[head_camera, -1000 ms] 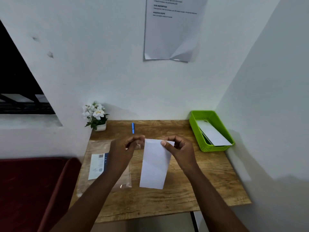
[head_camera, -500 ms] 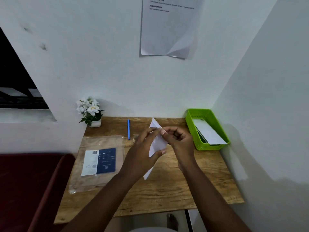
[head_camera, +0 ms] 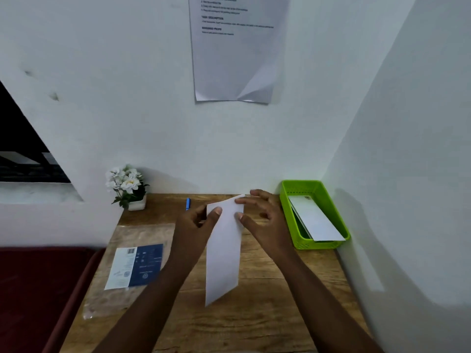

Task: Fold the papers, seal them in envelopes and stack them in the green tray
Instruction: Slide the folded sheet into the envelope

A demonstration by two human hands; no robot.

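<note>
A long white envelope [head_camera: 223, 253] hangs lengthwise above the middle of the wooden table [head_camera: 254, 322]. My left hand [head_camera: 196, 225] pinches its top left corner, thumb on the front. My right hand [head_camera: 262, 220] touches the top right edge with thumb and fingertips, the other fingers spread apart. The green tray [head_camera: 286, 200] stands at the back right corner against the wall and holds a few white envelopes [head_camera: 314, 220] lying at a slant.
A clear plastic packet [head_camera: 132, 266] with a blue and white label lies on the table's left part. A blue pen [head_camera: 187, 203] and a small pot of white flowers [head_camera: 127, 187] stand at the back. A printed sheet [head_camera: 237, 47] hangs on the wall.
The envelope was turned edge-on and bunched between both hands half a second ago; now it faces me flat again, held at its top. The view has shifted slightly.
</note>
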